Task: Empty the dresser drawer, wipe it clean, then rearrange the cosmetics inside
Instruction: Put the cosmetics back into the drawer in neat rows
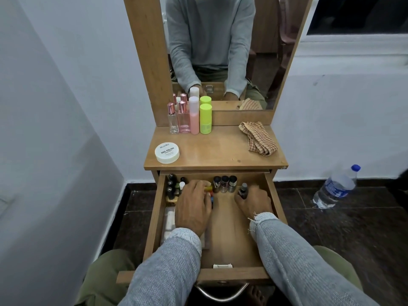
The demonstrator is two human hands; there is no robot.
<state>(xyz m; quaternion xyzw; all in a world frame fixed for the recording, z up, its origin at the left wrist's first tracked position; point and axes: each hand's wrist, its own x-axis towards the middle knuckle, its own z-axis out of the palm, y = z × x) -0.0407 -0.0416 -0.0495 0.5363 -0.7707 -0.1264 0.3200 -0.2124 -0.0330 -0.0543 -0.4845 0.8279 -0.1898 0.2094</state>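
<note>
The wooden dresser drawer is pulled open below me. My left hand reaches in at the left and its fingers close on a small yellow-capped item. My right hand grips a small dark nail polish bottle at the drawer's right. Three dark bottles stand in a row at the back middle. Several more small bottles crowd the back left corner. A white flat item lies along the left wall, partly hidden by my left hand.
On the dresser top stand two clear perfume bottles, a pink bottle and a green bottle, plus a white nail polish remover tub and a checkered cloth. A water bottle stands on the floor at right.
</note>
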